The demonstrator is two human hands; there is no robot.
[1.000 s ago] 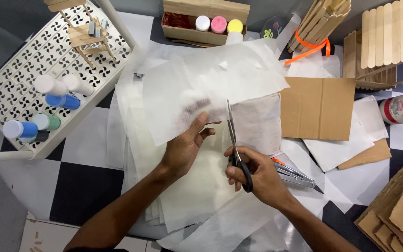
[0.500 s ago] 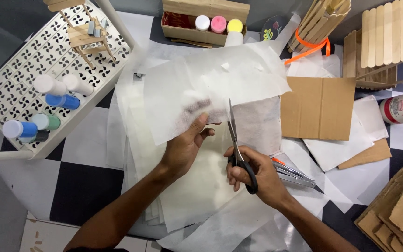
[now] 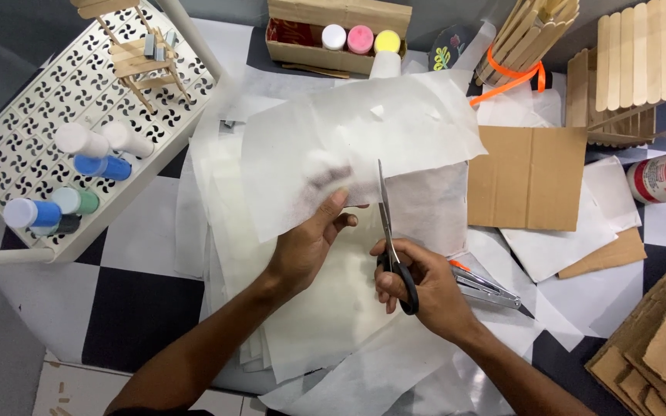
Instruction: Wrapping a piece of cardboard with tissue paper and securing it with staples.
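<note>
While the left hand (image 3: pixel 306 246) pinches the lower edge of a thin white sheet (image 3: pixel 356 146) and lifts it off the pile, the right hand (image 3: pixel 422 289) is closed through the black loops of a pair of scissors (image 3: pixel 391 231), whose blades point away from the person and bite into that same edge just beside the left fingers. The step in hand looks like a straight cut up through the sheet, barely started, since the blades sit only at its near border. Carrying it on would seem to call for keeping the sheet taut with the left hand while the blades close and advance along one line, with the left fingertips held clear of them. The sheet is translucent, slightly crumpled and limp, with the fingers showing dimly through it; it is held above the middle of the table, over a loose stack of similar white sheets (image 3: pixel 325 323). To the right of it lies a flat piece of brown cardboard (image 3: pixel 529 177), and behind the right hand a metal tool (image 3: pixel 487 289) rests on the papers. At the left stands a white perforated tray (image 3: pixel 17 139) with small paint bottles (image 3: pixel 90 166).
</note>
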